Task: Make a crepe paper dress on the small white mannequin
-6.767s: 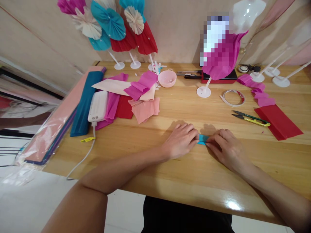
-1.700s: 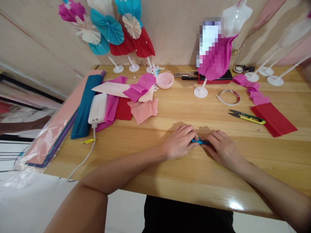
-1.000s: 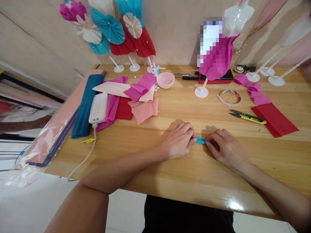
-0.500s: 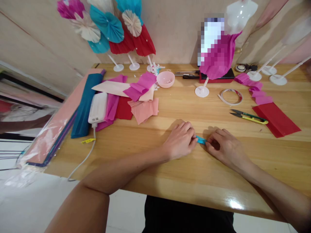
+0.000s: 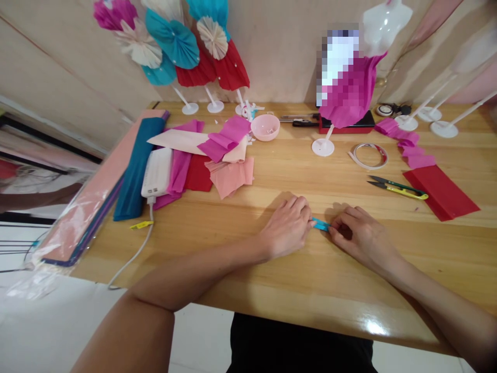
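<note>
A small folded strip of bright blue paper lies on the wooden table between my hands. My left hand pinches its left end with the fingertips. My right hand holds its right end, fingers curled over it. The middle of the strip shows, and both ends are hidden under my fingers. It stays low, at or just above the tabletop.
Right of my hands lie green-and-yellow thread snips and red crepe paper. Ahead stand a pink bowl and a tape roll. Crepe paper sheets and a white power bank lie at left.
The blue strip shows more between my hands than 1.7 seconds ago, when it looked narrower and mostly covered. My hands have drawn slightly apart.
</note>
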Available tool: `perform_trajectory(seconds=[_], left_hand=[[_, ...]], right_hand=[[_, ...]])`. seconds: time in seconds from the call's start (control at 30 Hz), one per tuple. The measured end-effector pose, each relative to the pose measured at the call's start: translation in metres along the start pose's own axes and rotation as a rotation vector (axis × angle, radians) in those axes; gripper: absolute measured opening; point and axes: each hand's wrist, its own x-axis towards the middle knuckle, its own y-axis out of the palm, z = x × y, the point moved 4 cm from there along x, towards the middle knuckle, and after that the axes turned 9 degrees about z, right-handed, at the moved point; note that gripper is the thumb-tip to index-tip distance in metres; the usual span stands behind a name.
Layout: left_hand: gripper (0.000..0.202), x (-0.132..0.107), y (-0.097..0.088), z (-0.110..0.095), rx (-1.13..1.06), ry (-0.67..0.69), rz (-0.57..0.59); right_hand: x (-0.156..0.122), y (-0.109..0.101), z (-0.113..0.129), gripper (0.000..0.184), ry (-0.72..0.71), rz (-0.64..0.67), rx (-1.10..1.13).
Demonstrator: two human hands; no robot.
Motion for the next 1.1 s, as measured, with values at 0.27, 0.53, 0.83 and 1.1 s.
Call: perform_trajectory(seconds=[0.27, 0.53, 0.83, 1.1], left_hand=[[0.025, 0.000, -0.001, 0.005, -0.099, 0.001, -0.002], [0.025, 0.000, -0.001, 0.002, -0.083, -0.010, -0.017], [0.026, 0.002, -0.001, 0.012, -0.203, 0.037, -0.044], [0.036, 0.005, -0.003, 0.011, -0.288, 0.154, -0.048]], right_hand=[[0.000, 0.000, -0.001, 0.020, 0.000, 0.014, -0.004], [0.000, 0.001, 0.001, 0.018, -0.007, 0.002, -0.069], [-0.002, 0.000, 0.003, 0.020, -0.035, 0.000, -0.123], [-0.009, -0.002, 0.011, 0.017, -0.078, -0.035, -0.237]])
